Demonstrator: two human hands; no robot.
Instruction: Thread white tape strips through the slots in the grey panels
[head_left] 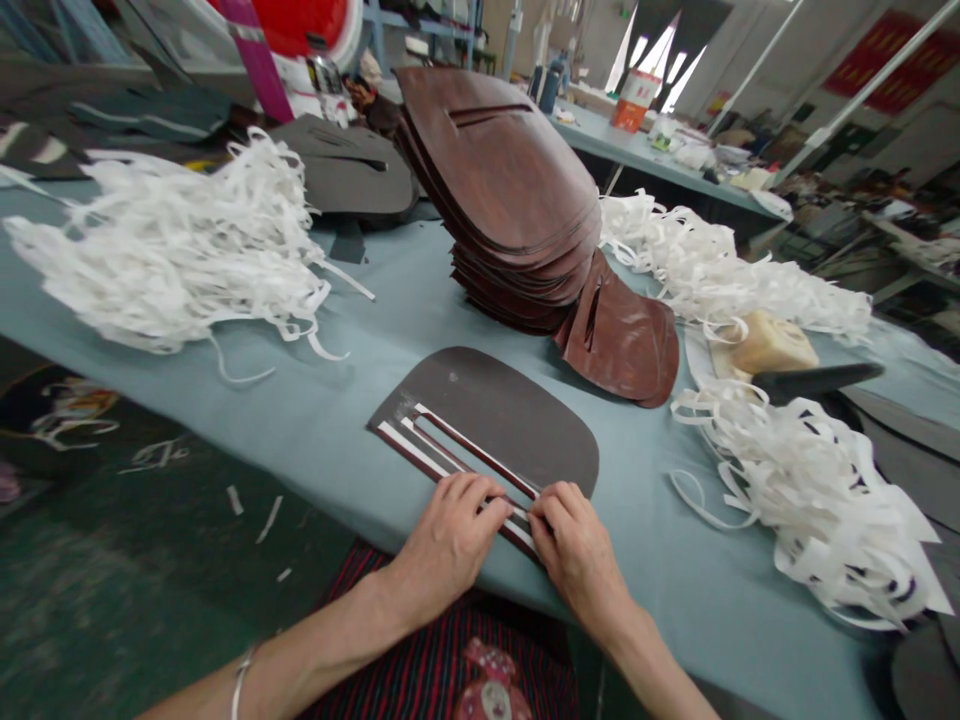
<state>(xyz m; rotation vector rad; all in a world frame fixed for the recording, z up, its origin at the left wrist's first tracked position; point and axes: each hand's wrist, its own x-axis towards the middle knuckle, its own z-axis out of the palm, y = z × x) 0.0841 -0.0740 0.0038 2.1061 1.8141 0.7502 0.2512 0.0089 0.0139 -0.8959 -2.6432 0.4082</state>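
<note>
Left hand (442, 548), right hand (574, 548) — flat on strips (457, 447) in a leather panel (502, 408).

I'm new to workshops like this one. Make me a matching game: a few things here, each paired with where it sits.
Things:
1 brown panel stack
2 white strips
3 dark grey slotted panel
4 silver bangle

Places:
A under the left hand and right hand
B around the left forearm
C in loose heaps on either side of the stack
D in a tall pile beyond the hands

Pairs: 1-D, 2-C, 3-A, 4-B
</note>
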